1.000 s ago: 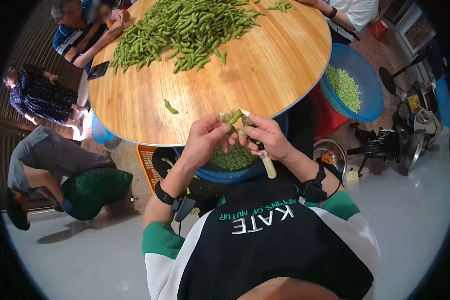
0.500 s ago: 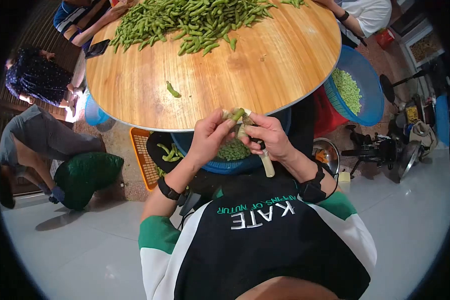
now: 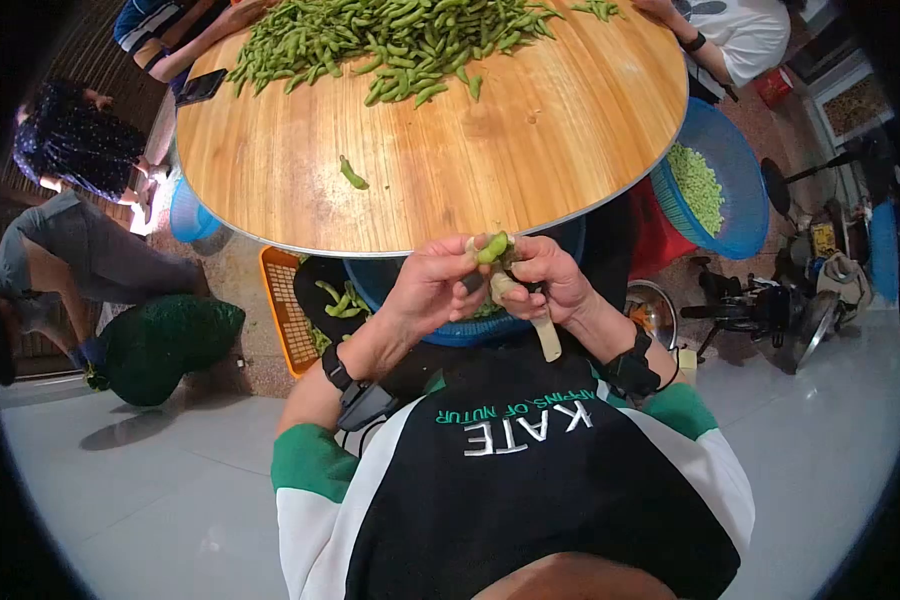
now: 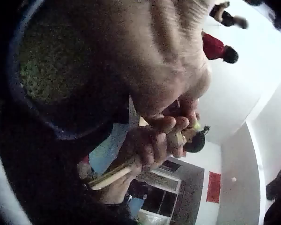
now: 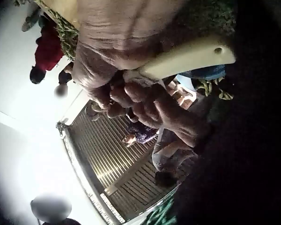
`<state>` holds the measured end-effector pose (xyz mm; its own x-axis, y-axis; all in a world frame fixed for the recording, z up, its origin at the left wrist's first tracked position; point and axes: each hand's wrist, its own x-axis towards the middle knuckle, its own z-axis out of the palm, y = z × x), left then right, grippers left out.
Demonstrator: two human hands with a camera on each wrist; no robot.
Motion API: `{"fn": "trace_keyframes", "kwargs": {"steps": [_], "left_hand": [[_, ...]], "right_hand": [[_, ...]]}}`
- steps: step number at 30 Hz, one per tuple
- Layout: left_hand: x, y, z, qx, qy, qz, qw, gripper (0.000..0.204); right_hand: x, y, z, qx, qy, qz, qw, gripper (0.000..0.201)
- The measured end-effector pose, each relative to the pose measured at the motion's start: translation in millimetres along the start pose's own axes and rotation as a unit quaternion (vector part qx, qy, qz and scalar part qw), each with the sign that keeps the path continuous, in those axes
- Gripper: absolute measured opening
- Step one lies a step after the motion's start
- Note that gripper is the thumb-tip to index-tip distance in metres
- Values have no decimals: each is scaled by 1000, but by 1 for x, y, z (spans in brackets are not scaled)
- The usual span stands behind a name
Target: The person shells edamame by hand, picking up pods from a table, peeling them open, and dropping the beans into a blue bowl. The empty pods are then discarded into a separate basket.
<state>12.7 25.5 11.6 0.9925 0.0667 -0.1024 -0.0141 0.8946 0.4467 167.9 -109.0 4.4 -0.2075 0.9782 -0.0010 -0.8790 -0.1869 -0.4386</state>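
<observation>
Head view: a pod between two hands

The left hand [image 3: 432, 280] has its fingers bent in, thumb and fingertips pinching a green pod [image 3: 493, 247]. The right hand [image 3: 552, 275] is curled round a pale handle [image 3: 547, 338], whose holed end juts from the palm; its fingertips meet the pod too, though how they touch it is hard to tell. The pod is in front of the chest, by the near edge of the round table [image 3: 430, 190]. A blue basin [image 3: 460, 336] sits below the hands, partly hidden by them. On the table a lone pod [image 3: 352, 173] lies well apart from the big pile [image 3: 400, 45], and a phone [image 3: 201, 87] rests near the left edge. An orange basket [image 3: 286, 312] stands beside the basin
</observation>
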Motion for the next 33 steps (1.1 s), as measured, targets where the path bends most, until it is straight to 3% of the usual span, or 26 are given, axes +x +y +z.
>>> {"fn": "trace_keyframes", "kwargs": {"steps": [3,4,5,6,7,9,10,11,13,14,15,16,17,18,19,20,22,24,25,26,27,28,29,31,32,33], "left_hand": [[2,0,2,7,10,-15,1000,15],[3,0,8,231,116,64,964,14],[0,-1,13,439,216,133,862,14],[-1,0,17,673,182,249,672,11],[0,-1,15,673,183,250,672,11],[4,-4,8,805,133,358,455,16],[6,-4,6,807,128,370,441,20],[6,-4,6,808,128,371,440,20],[7,-1,11,770,120,378,499,11],[7,-1,12,770,118,378,500,11],[5,1,12,677,175,280,658,11],[4,2,13,552,226,170,785,13],[3,4,16,552,226,170,785,13],[3,8,21,463,238,118,845,16],[2,10,23,368,247,63,894,20],[3,7,21,368,247,65,894,20],[5,-4,11,428,241,150,858,19],[4,-7,7,451,257,149,842,20],[4,-8,7,474,270,147,825,20],[3,-9,8,473,270,147,826,20],[2,-10,12,537,267,157,785,21],[0,-11,14,598,261,168,739,22],[0,-12,15,598,262,170,738,22],[-4,-14,15,676,243,199,666,15],[-8,-13,18,676,245,197,666,15],[-12,-10,24,721,212,239,615,10]], "right_hand": [[0,-1,2,-18,59,-15,998,26],[1,-2,4,-18,58,-14,998,26],[0,0,8,3,85,-11,996,25],[1,-1,10,20,111,-7,994,25],[2,-1,12,19,110,-6,994,25],[3,0,14,29,124,-10,992,25],[3,0,14,29,123,-10,992,25],[3,0,13,29,121,-11,992,25],[3,1,11,28,120,-15,992,25],[2,2,10,19,130,-22,991,24],[0,4,11,11,140,-28,990,24],[-1,3,12,10,140,-28,990,24],[-2,2,14,-70,156,-38,984,22],[-2,1,16,-151,171,-47,973,21],[-2,2,13,-151,170,-47,973,21],[-2,3,8,-208,182,-51,960,21],[-2,5,13,-263,195,-54,943,21],[0,5,25,-455,282,-90,840,32],[4,6,22,-456,281,-89,840,32],[9,7,17,-578,267,-205,743,35],[11,8,13,-679,244,-312,619,39],[9,3,17,-707,246,-279,601,36],[9,3,14,-708,244,-280,601,36],[8,8,6,-713,221,-296,596,30],[5,10,6,-711,220,-295,599,30],[4,12,5,-680,245,-260,641,27]]}}
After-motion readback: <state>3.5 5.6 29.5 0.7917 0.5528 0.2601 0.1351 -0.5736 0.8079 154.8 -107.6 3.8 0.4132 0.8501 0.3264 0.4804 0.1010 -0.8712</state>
